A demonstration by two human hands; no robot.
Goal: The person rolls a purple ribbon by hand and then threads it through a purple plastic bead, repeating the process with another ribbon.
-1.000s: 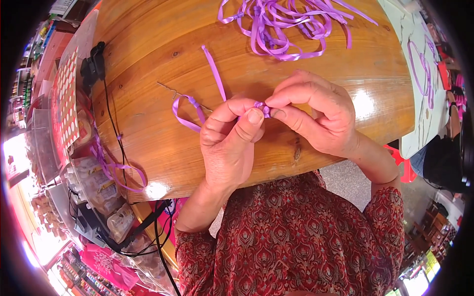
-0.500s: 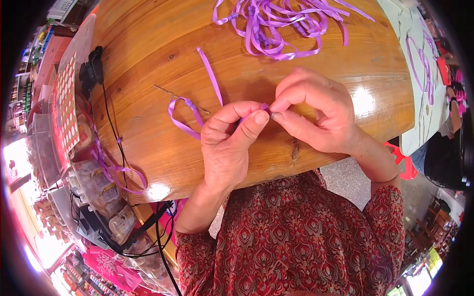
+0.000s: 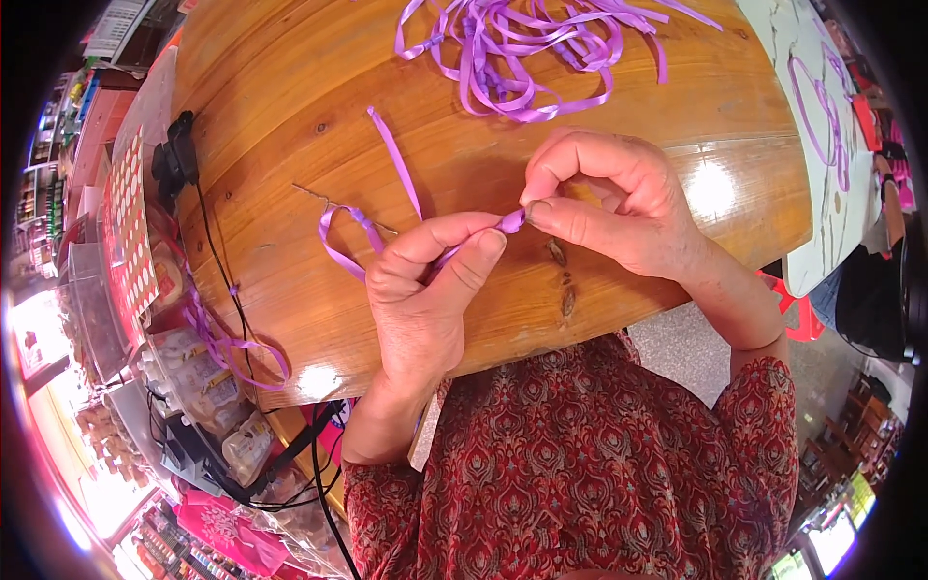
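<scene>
A purple satin ribbon (image 3: 395,159) runs across the wooden table (image 3: 290,280) into my hands. My left hand (image 3: 425,280) pinches it between thumb and forefinger, near a small folded or knotted bit (image 3: 512,222). On the other side of that bit, my right hand (image 3: 619,198) grips the ribbon with thumb and fingertip, the other fingers curled. To the left of my left hand lies a ribbon loop (image 3: 333,232) with a small knot, and a thin twisted metal wire (image 3: 311,193) passes by it. The ribbon's end inside my right fingertips is hidden.
A heap of purple ribbons (image 3: 512,58) lies at the table's far side. More ribbon (image 3: 232,343) hangs over bags at the left edge, beside a black cable (image 3: 215,232). On the right, a white marbled table (image 3: 822,126) carries ribbon loops, with another person's arm (image 3: 891,198) beyond.
The knotted bit of ribbon now shows between my fingertips, where it was mostly covered. Both hands have shifted slightly left, and so has the ribbon loop in the picture.
</scene>
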